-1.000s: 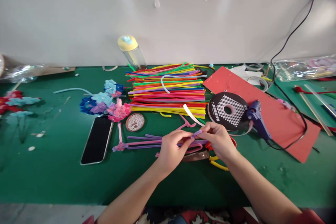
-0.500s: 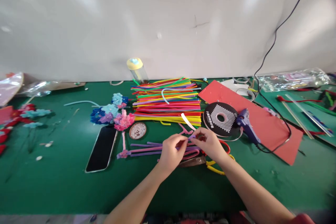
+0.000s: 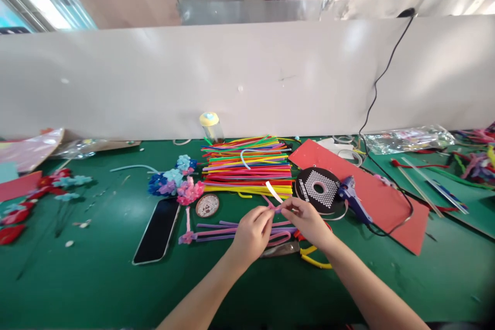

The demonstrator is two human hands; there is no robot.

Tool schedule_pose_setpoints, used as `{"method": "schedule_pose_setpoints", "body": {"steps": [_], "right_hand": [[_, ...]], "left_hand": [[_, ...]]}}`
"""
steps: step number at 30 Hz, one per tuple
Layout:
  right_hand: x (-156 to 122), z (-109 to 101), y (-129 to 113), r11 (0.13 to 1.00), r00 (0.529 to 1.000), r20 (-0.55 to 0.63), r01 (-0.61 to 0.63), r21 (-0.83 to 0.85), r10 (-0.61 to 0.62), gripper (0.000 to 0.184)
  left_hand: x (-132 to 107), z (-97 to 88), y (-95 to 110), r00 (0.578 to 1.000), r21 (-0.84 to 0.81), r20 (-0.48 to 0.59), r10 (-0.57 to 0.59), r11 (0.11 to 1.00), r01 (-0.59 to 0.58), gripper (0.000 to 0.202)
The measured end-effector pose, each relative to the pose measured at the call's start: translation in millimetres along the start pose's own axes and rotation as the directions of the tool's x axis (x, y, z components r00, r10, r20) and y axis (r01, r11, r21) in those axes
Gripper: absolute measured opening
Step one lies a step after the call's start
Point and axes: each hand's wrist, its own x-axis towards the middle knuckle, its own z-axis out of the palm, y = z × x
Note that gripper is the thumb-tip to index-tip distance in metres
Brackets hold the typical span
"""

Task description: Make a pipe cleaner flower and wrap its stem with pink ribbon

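My left hand [image 3: 253, 234] and my right hand [image 3: 305, 221] meet over the green table [image 3: 93, 278], fingertips pinched together on a short pink-purple pipe cleaner [image 3: 276, 209]. Under the hands lie several purple and pink pipe cleaners [image 3: 220, 229], one ending in a small pink flower [image 3: 186, 237]. A tool with yellow handles [image 3: 315, 260] lies just below my right hand. A stack of bright pipe cleaners [image 3: 247, 165] sits beyond the hands.
A dark phone [image 3: 157, 231] lies left of the hands, near a round tin lid [image 3: 207, 205] and a cluster of blue and pink flowers [image 3: 176, 183]. To the right are a black ribbon spool [image 3: 319, 190], a purple glue gun [image 3: 353, 201] and a red sheet [image 3: 382, 198].
The head camera has tilted upward, so the table and hands sit lower and the room above the white partition shows. Both hands keep pinching the pipe cleaner in the same spot.
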Motion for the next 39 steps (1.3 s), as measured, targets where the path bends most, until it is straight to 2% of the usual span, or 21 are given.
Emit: {"method": "schedule_pose_setpoints", "body": {"steps": [3,7,11,15,18,22,26,35,39], "right_hand": [[5.1,-8.9,-20.1,0.999,0.999,0.039,0.027,0.04,-0.028,0.017],[16.4,-24.0,-51.7,0.981,0.99,0.105,0.073,0.181,-0.093,0.024],[24.6,-38.4,-72.7,0.963,0.981,0.078,0.158,0.22,-0.178,0.027],[28.3,-49.4,-77.9,0.971,0.972,0.105,0.193,0.143,-0.209,0.024],[30.8,-52.7,-75.9,0.978,0.976,0.079,0.199,0.055,-0.203,0.024],[33.8,-51.5,-72.8,0.979,0.975,0.083,0.205,0.014,-0.205,0.027],[34.6,-48.8,-72.8,0.986,0.981,0.104,0.155,0.063,-0.161,0.03],[38.2,-43.2,-71.8,0.971,0.985,0.089,0.126,0.205,-0.147,0.034],[41.2,-38.6,-68.6,0.94,0.988,0.072,0.107,0.325,-0.138,0.032]], "left_hand": [[15.3,-14.5,2.8,0.993,0.076,0.004,0.12,0.99,-0.12,0.018],[43.5,-35.4,6.2,0.955,0.17,-0.014,0.295,0.942,-0.288,0.021],[67.3,-48.6,7.6,0.919,0.25,-0.048,0.392,0.895,-0.369,0.021],[81.3,-52.8,6.4,0.902,0.302,-0.006,0.431,0.861,-0.41,0.017],[86.3,-53.0,4.9,0.895,0.331,0.019,0.445,0.842,-0.426,0.015],[86.7,-53.8,3.9,0.908,0.323,0.06,0.414,0.853,-0.41,0.012],[84.2,-56.3,2.6,0.907,0.29,0.107,0.406,0.86,-0.42,0.014],[83.4,-54.3,1.6,0.924,0.243,0.125,0.361,0.892,-0.381,0.011],[81.6,-50.6,-0.8,0.932,0.264,0.087,0.351,0.894,-0.361,0.013]]}}
